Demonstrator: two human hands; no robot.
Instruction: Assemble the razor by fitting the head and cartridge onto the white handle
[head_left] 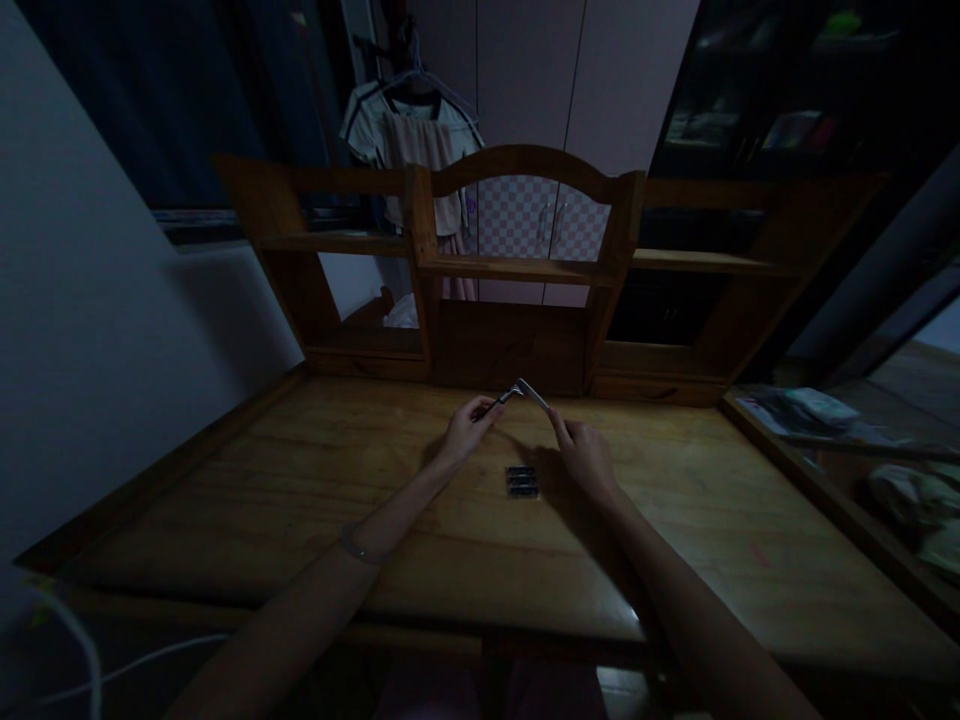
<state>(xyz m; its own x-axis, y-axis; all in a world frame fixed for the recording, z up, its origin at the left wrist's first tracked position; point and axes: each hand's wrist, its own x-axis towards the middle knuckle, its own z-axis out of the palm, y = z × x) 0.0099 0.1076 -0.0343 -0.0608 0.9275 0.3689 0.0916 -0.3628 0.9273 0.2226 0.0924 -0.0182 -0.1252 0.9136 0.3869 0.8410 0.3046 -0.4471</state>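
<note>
Both hands are raised above the wooden desk, fingers closed. Between the thumb and fingers of my left hand is a thin dark stick with a shiny metal end. My right hand grips a slim silver-grey bar that slants up to the left. The two pieces meet at their tips; I cannot tell whether they are joined. Below and between my hands lies a small stack of dark, narrow pieces in what looks like a clear pack. A bracelet circles my left wrist.
A wooden shelf unit stands along the desk's back edge. Papers and a pale packet lie on a side shelf at the right. A white wall borders the left. Clothes hang behind the shelf. A white cable runs at lower left.
</note>
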